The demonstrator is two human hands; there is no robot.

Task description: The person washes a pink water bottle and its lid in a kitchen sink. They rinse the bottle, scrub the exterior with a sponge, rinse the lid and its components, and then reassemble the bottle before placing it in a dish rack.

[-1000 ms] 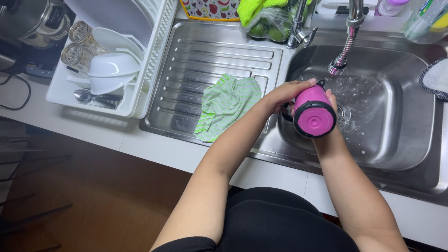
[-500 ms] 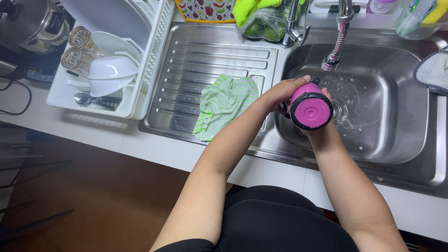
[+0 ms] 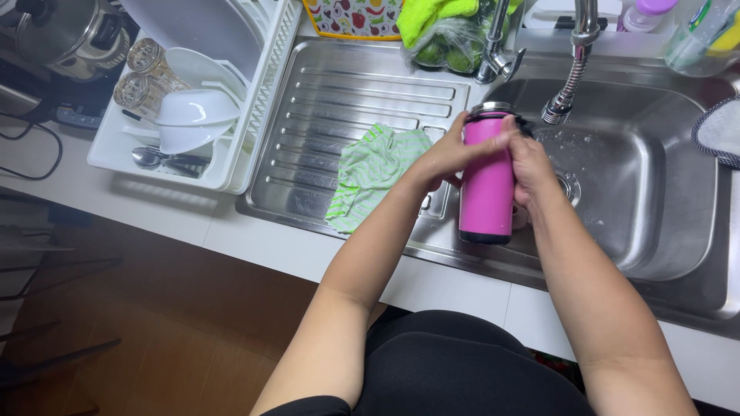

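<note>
A pink metal bottle (image 3: pixel 487 185) with a steel rim stands upright over the left edge of the steel sink (image 3: pixel 663 192). My left hand (image 3: pixel 441 158) grips its upper left side. My right hand (image 3: pixel 530 166) closes on its upper right side, with something dark showing at the fingers near the rim. The spring-necked tap (image 3: pixel 569 73) hangs just to the right of the bottle's top.
A green-striped white cloth (image 3: pixel 370 173) lies on the ribbed draining board (image 3: pixel 347 92). A white dish rack (image 3: pixel 193 108) at left holds bowls, glasses and spoons. A bag of green fruit (image 3: pixel 447 46) and a second tap (image 3: pixel 493 46) stand behind. A white pad (image 3: pixel 721 131) rests at the sink's right.
The bottle has turned from lying with its base toward me to standing upright, and it has moved left toward the sink's edge. Both hands stay on it.
</note>
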